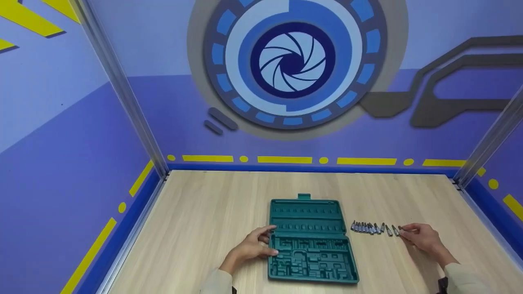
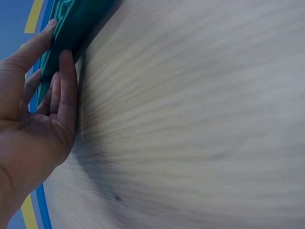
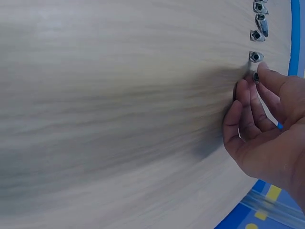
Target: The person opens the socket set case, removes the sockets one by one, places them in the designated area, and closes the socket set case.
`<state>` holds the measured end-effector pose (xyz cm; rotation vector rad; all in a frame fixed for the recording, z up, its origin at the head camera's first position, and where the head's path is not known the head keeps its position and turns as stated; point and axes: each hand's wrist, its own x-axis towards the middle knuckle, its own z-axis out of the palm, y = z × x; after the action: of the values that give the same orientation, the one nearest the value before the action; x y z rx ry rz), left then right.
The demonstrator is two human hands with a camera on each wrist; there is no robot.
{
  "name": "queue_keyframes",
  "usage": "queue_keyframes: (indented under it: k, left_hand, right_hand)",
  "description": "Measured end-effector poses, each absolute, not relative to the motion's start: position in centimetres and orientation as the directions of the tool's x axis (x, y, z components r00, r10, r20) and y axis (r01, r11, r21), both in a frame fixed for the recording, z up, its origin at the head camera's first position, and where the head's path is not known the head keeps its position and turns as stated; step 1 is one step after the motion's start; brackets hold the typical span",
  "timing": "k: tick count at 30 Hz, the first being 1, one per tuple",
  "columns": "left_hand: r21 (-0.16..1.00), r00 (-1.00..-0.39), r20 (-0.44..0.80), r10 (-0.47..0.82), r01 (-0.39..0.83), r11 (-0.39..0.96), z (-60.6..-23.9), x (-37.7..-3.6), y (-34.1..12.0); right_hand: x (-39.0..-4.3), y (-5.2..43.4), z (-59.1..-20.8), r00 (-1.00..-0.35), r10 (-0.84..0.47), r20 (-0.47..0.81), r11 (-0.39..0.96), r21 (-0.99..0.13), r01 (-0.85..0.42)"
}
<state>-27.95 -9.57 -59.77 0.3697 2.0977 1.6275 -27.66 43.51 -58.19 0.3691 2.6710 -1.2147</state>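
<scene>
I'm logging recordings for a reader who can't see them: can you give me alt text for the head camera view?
A person's left hand holds the left edge of an open, empty green tool case on a wooden table, while the right hand pinches the last of a row of small metal bits lying right of the case. Purple and blue walls enclose the table.

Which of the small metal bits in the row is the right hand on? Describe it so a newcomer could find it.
On the pale wooden table, right of the open green plastic tool case, lies a row of small silvery metal bits. The one meant is the bit at the row's far right end, the only one pinched by the right hand.
</scene>
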Motion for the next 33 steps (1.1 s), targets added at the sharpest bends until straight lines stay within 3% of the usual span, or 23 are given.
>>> queue_keyframes:
  k: [14, 27, 33]
  left_hand:
    - [0.961, -0.856, -0.201, 0.476, -0.080, 0.263, -59.9, -27.9, -9.6]
    - [0.953, -0.840, -0.232, 0.490, -0.096, 0.287, -59.2, -28.4, -9.1]
    - [0.936, -0.822, -0.283, 0.494, -0.125, 0.328, -58.0, -28.8, -10.3]
  right_hand:
    - [-27.7, 43.1, -58.9, -0.944, 0.200, -0.261, 0.641, -0.694, 0.327]
    - [-26.6, 45.5, -57.9, -0.940, 0.120, -0.318, 0.647, -0.693, 0.317]
    - [-26.3, 47.5, -56.7, -0.952, 0.085, -0.293, 0.717, -0.645, 0.262]
